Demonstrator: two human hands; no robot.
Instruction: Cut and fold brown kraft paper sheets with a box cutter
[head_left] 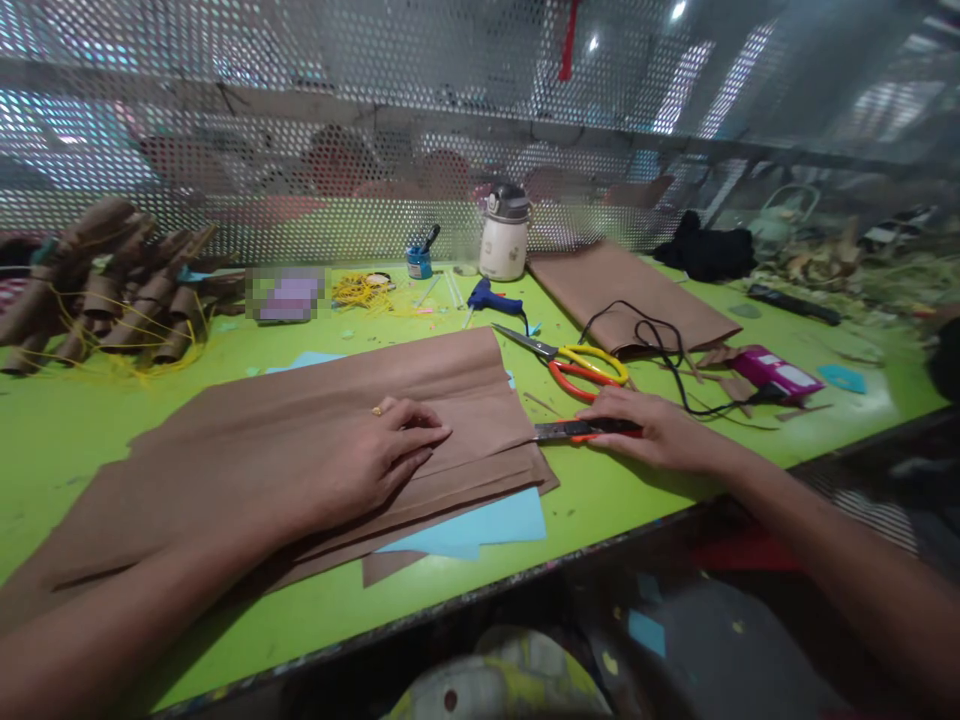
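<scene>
Several layers of brown kraft paper (pixel 247 440) lie on the green table in front of me, with light blue paper (pixel 487 522) showing from under their near edge. My left hand (pixel 386 450) rests on top of the brown paper, fingers lying on it, a ring on one of them. Held low at the right in my right hand (pixel 649 425) is a utility knife (pixel 577 428) with orange and black parts. Its blade end meets the right edge of the paper, partly between the layers. Just beyond the knife lie scissors (pixel 589 365) with yellow and red handles.
A blue glue gun (pixel 491 297), a white bottle (pixel 504 240) and a small blue jar (pixel 419 262) stand or lie farther back. More folded brown paper (pixel 637 290), a black cord (pixel 675 365) and a purple box (pixel 776 370) are right. Rolled brown bundles (pixel 112 290) lie left.
</scene>
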